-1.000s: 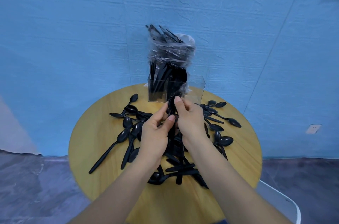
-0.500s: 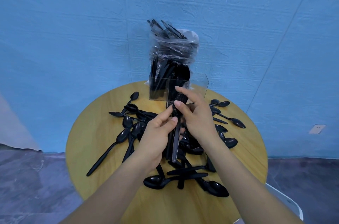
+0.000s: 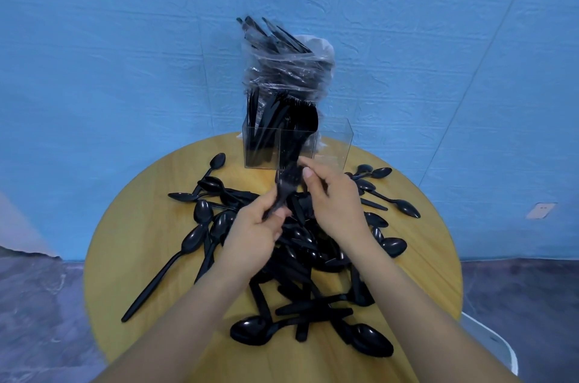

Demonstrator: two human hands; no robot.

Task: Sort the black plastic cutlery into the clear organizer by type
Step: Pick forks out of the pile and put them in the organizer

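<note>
Pinching glossy black fork (image 3: 283, 186), left hand (image 3: 253, 233), round wooden table (image 3: 131, 226)

A round wooden table (image 3: 131, 241) with a pale yellow grained top stood against a blue wall (image 3: 109, 69) whose surface looked rough and wrinkled, crossed by faint straight seams. Low on the right of the wall sat a small white socket plate (image 3: 541, 210). The floor (image 3: 37, 304) was dark grey and mottled, and the curved white edge of a chair (image 3: 498, 348) showed by the table's lower right rim.
</note>
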